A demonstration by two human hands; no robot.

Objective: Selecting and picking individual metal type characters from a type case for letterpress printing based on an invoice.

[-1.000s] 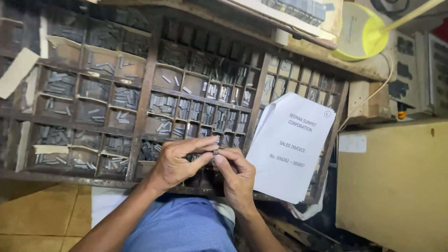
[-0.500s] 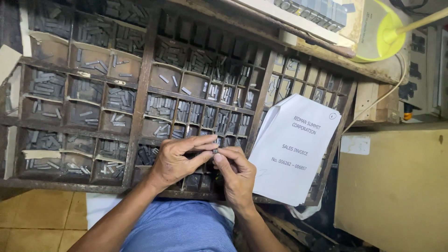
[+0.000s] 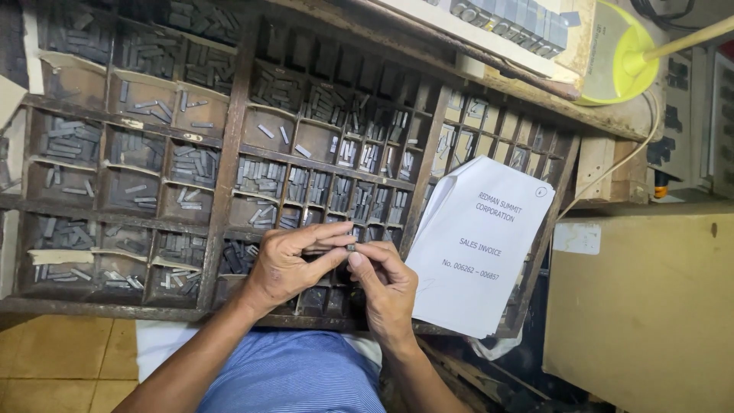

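— Both hands barely moved; they stay pinched together on one tiny metal piece [image 3: 351,247].
— Why low over the wooden tray [image 3: 229,164]?
— Left hand [image 3: 287,264] and right hand [image 3: 388,281] steady it, near the paper [image 3: 478,245].

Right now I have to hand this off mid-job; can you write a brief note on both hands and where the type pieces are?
Left hand and right hand: together over the wooden type case, fingertips pinching a small metal type piece.
Things: the case's compartments hold many grey metal sorts; a stack of white printed sheets leans on its right side.
Done: one piece is in hand.
Left: setting it; no composing stick is visible.
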